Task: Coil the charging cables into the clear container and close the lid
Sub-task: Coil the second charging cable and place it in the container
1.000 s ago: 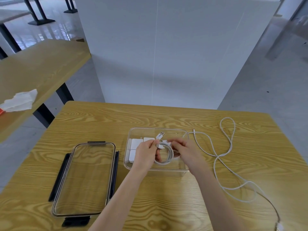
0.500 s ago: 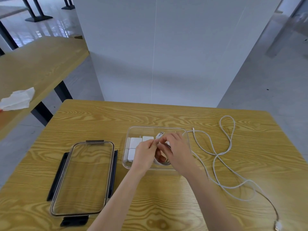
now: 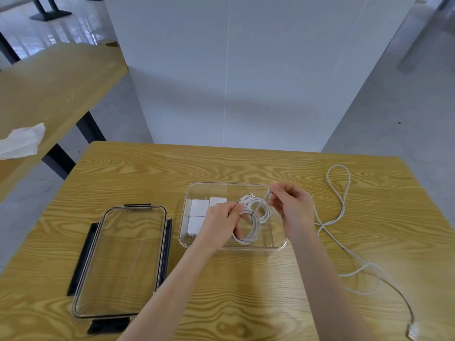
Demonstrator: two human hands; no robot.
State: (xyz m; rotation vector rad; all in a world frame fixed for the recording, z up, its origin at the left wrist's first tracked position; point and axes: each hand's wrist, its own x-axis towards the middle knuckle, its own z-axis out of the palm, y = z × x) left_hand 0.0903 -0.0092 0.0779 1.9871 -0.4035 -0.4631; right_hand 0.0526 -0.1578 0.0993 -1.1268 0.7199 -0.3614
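Observation:
A clear container stands open in the middle of the wooden table. Inside it lie white charger blocks at the left. A coiled white cable hangs over the container; my left hand pinches the coil at its top left. My right hand pinches the cable's loose end, pulled up and to the right of the coil. A second white cable lies loose on the table to the right, with its USB plug near the front edge. The clear lid with black clips lies flat to the left.
A white wall panel stands just behind the table. Another wooden table to the far left carries a crumpled white tissue. Grey floor surrounds both.
My right hand has moved up and to the right off the coil, drawing the cable's end out. The coil now shows in the container. My left hand keeps its hold.

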